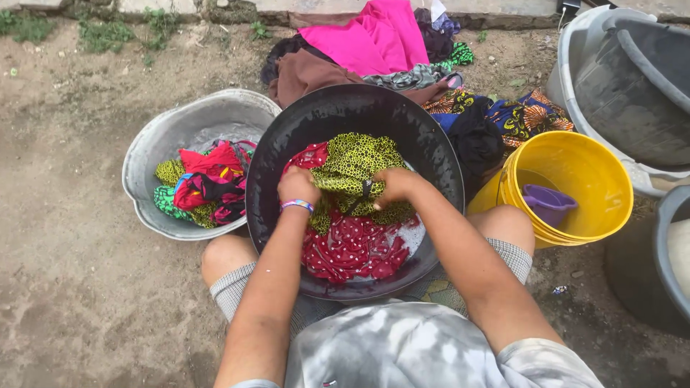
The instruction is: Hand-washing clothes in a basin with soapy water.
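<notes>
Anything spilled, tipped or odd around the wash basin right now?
Nothing stands out. The black basin sits level, both hands grip the yellow-green cloth inside it, and the purple cup lies in the yellow bucket.

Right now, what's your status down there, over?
Both hands, left and right, fingers shut on green cloth. Red cloth under it in black basin. Nothing in the way.

Grey tie-dye shirt (410, 345), checked shorts (231, 287), bright beaded wristband (297, 205)
</notes>
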